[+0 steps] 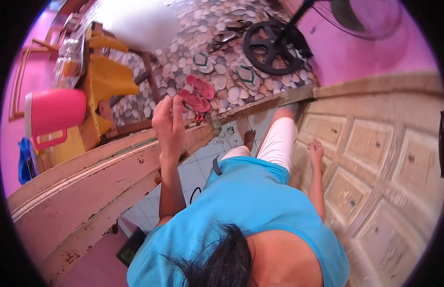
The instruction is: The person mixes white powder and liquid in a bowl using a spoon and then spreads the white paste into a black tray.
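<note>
- The worn wooden door frame runs slantwise from lower left up toward the threshold; the left hand is raised at its upper edge, fingers curled loosely together, and whether they pinch anything I cannot tell.
- The panelled door stands at the right — the right hand rests against its near edge, fingers bent, seemingly closed on nothing.
- By its look the door is heavy and stiff, with flaking, rough paint: not slippery, likely best held by its edge or stile rather than the thin panels.
- Further out: red sandals on the pebble-patterned floor, a pink jug at the left, and a fan base beyond.
</note>
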Demonstrator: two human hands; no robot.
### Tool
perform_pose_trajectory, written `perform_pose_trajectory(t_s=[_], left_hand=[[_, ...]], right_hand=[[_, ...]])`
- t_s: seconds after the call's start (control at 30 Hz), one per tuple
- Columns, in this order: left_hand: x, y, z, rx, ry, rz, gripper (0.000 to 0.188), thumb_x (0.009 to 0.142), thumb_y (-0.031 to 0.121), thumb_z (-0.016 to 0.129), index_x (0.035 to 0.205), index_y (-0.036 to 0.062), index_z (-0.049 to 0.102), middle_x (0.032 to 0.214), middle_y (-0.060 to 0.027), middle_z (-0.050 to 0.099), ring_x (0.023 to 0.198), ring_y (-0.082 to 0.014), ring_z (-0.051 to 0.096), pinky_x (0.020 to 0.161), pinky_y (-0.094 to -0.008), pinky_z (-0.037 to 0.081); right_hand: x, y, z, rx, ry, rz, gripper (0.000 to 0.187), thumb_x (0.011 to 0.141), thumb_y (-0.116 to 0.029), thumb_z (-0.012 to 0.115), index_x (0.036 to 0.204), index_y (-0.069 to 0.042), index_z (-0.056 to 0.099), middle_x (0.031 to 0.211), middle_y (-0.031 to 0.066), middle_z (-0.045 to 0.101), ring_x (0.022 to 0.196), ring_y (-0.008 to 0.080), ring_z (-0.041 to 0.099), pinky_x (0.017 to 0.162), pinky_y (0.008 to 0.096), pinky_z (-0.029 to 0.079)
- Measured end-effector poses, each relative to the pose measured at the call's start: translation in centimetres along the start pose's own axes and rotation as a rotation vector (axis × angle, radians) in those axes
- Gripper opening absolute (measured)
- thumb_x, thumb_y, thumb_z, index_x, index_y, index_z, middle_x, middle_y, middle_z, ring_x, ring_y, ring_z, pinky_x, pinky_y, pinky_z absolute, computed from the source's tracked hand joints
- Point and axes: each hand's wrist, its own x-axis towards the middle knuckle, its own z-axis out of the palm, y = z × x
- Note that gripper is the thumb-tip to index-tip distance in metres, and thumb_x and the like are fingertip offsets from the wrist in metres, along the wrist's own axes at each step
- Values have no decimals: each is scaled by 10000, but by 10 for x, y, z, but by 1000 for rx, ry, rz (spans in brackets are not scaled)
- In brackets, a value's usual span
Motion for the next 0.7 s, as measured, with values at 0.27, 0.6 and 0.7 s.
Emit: perform_pose_trajectory(t_s=[0.27, 0.6, 0.7], left_hand=[[-16, -11, -18, 1001, -231, -362, 378, 828, 368, 577, 969, 18, 556, 951, -162, 592, 980, -304, 533, 968, -461, 317], [-31, -7, -27, 1039, -445, -432, 323, 661, 255, 642, 895, 63, 528, 914, -99, 512, 917, -254, 477, 762, -380, 375], [-10, 16, -28, 923, -333, -565, 381, 643, 226, 655, 961, 44, 551, 957, -133, 521, 983, -296, 473, 914, -437, 343]], right_hand=[[190, -237, 47, 207, -199, -179, 297, 935, -163, 481, 1187, -12, 521, 930, 94, 633, 774, 141, 613, 702, 261, 495], [203, -448, 71, -31, -910, -215, 247, 916, -93, 478, 1134, 1, 547, 872, 72, 625, 752, 119, 604, 706, 247, 480], [171, -505, 53, -29, -971, -144, 211, 906, -75, 481, 1074, 24, 562, 842, 75, 624, 768, 129, 608, 695, 250, 488]])
